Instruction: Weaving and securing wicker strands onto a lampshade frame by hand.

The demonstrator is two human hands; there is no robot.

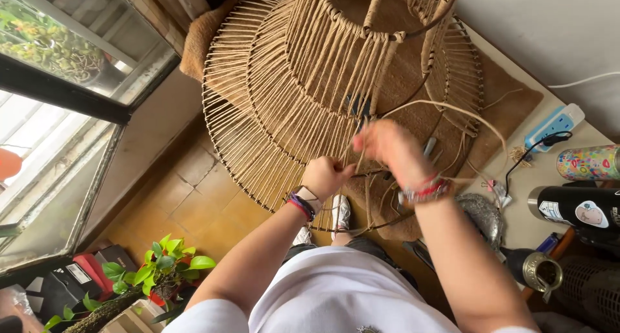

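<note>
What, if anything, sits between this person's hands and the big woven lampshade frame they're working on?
Nothing visible does. The left hand is closed on cord right at the lower ring of the woven frame, and the right hand, blurred, is against the frame too, with a loose cord arcing off to the side of it.

Home craft corner — tiled floor (194, 204), houseplant (161, 268), window (58, 113).

potted green plant (165, 268), blue power strip (554, 126), black bottle (575, 207), colourful can (588, 162), window (58, 62)
</note>
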